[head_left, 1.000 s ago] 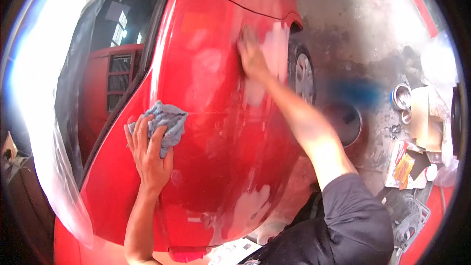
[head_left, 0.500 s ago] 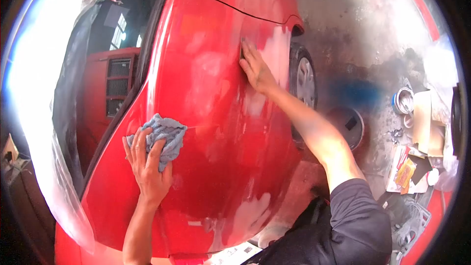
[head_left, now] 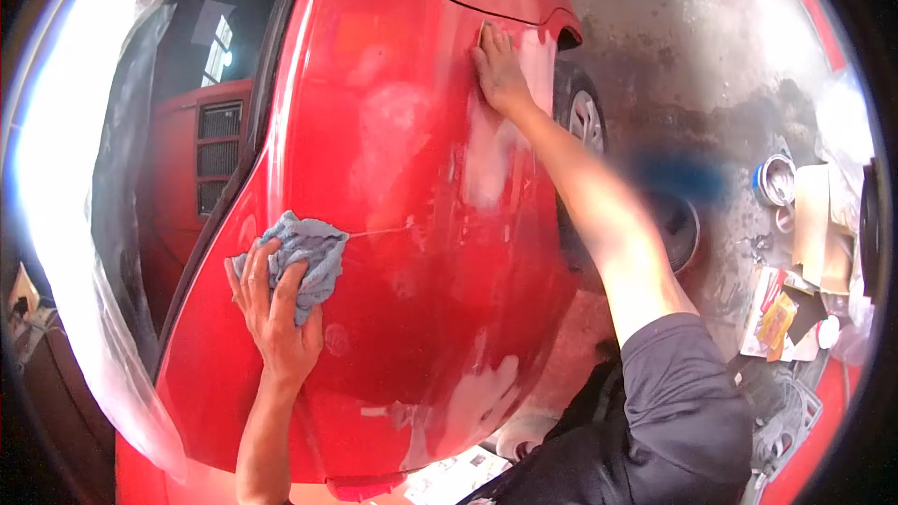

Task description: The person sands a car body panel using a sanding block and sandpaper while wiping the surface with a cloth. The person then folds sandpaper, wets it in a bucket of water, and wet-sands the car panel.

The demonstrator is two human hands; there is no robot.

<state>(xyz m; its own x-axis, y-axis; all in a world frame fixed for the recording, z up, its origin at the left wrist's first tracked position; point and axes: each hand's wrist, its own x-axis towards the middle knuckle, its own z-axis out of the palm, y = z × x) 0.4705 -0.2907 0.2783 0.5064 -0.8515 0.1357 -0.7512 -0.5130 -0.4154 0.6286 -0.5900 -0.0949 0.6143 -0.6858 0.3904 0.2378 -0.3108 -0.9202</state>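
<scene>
Red car bodywork [head_left: 374, 318] with dull, pale patches curves under both hands. At its lower left, my left hand [head_left: 281, 327] presses a crumpled blue-grey cloth [head_left: 313, 248] against the paint, fingers bent over it. Farther up, my right hand [head_left: 503, 75] lies nearly flat on the panel, beside a whitish filler patch [head_left: 536, 65]. Under its fingertips shows the thin edge of a flat piece, which looks like sandpaper; most of it is hidden by the hand. A faint pale streak runs across the paint to the right of the cloth.
Clear plastic sheeting [head_left: 70, 252] hangs along the car's window [head_left: 210, 56] at left. A wheel [head_left: 585, 122] stands right of the panel, with a round bucket [head_left: 687, 234] below it. Cans, cardboard [head_left: 812, 224] and papers lie on the floor at right.
My right hand has slid farther up along the panel, towards the seam. The left hand stays on the cloth at about the same place; the view has shifted slightly.
</scene>
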